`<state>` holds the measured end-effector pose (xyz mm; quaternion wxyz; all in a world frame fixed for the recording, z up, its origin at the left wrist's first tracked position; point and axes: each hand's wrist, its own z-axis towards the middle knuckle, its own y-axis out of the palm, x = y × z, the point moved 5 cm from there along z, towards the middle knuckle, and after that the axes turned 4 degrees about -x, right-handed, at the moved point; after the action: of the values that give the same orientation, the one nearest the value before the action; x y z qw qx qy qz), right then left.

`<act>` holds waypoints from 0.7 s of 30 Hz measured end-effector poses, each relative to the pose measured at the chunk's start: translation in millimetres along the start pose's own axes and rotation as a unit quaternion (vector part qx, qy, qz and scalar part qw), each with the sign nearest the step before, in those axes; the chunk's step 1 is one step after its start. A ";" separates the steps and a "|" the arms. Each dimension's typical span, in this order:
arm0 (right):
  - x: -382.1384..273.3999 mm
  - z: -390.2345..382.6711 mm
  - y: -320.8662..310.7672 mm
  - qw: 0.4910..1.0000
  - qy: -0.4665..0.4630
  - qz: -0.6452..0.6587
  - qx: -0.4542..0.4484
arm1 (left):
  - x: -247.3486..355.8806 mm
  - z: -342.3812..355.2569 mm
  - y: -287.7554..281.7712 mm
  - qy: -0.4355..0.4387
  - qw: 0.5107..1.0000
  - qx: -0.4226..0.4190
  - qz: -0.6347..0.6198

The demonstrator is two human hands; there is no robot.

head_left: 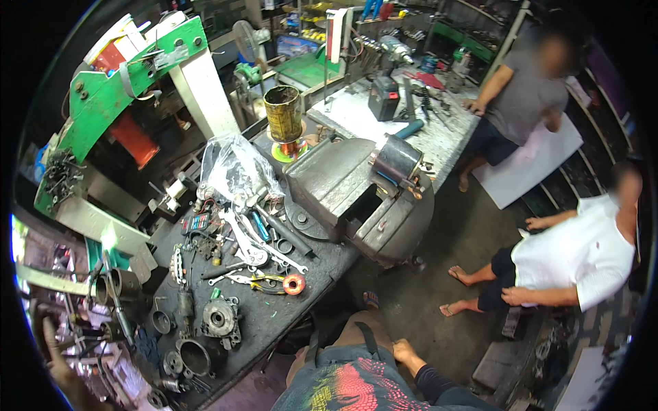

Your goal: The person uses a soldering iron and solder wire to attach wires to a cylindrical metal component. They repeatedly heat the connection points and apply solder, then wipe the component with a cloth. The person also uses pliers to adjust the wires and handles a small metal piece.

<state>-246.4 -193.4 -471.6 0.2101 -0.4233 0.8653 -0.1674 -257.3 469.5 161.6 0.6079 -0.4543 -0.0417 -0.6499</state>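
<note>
My right hand [406, 351] hangs beside my right thigh, below a dark sleeve; its fingers look loose and nothing shows in them. At the far left rim a blurred hand, apparently my left hand [58, 363], is beside stacked metal parts; its fingers are smeared. Ahead stands a big bench vise [343, 181] with a black cylindrical motor [397, 159] on its jaws. Left of the vise, on the dark bench [295, 322], lie combination wrenches [291, 260], yellow-handled pliers [267, 284], a copper-coloured ring [294, 284] and a round metal housing [221, 317].
A clear plastic bag [236, 168] and a grimy can [283, 113] stand behind the tools. A cordless drill [387, 85] rests on the far bench. Two people, one in a grey shirt [524, 96] and one in a white shirt [576, 250], stand right. A green-and-white frame [110, 103] rises left.
</note>
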 end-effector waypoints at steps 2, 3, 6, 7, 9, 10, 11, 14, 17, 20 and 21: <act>-12.1 13.3 -59.1 0.996 -0.054 -0.027 0.064 | 16.4 -40.5 51.7 -0.085 0.996 0.008 0.012; -13.9 22.8 -87.4 0.994 -0.088 -0.040 0.051 | 23.8 -67.4 84.1 -0.122 0.992 -0.008 -0.003; -3.1 59.5 -148.1 0.992 -0.108 -0.034 0.053 | 55.0 -152.2 193.7 0.017 0.988 -0.155 0.007; 7.3 70.0 -161.9 0.994 -0.088 0.062 0.026 | 57.7 -191.5 217.7 -0.031 0.966 -0.223 0.126; 19.4 89.0 -194.7 0.991 -0.109 0.039 0.068 | 45.7 -259.9 269.2 -0.059 0.929 -0.358 0.073; 19.2 101.1 -210.3 0.987 -0.149 0.036 0.037 | 30.8 -304.3 287.4 -0.153 0.905 -0.397 0.028; 27.3 109.6 -225.0 0.993 -0.113 0.011 0.026 | 20.5 -351.8 300.4 -0.210 0.888 -0.407 -0.040; 24.1 132.2 -258.5 0.993 -0.038 0.104 -0.033 | -21.8 -511.5 306.3 -0.559 0.744 -0.365 0.035; 0.7 151.8 -272.5 0.990 -0.057 0.122 -0.051 | -20.2 -617.6 312.7 -0.641 0.655 -0.239 -0.322; -30.7 162.5 -260.5 0.980 -0.173 0.009 -0.095 | -25.8 -651.7 305.9 -0.654 0.616 -0.287 -0.331; -40.3 163.9 -256.3 0.977 -0.189 -0.049 -0.084 | -27.7 -645.3 303.7 -0.656 0.604 -0.304 -0.334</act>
<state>28.4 -329.5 -483.1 0.3248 -0.5052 0.7993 -0.0212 -358.4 20.8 -384.1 -0.0152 -0.8719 -0.3786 -0.3103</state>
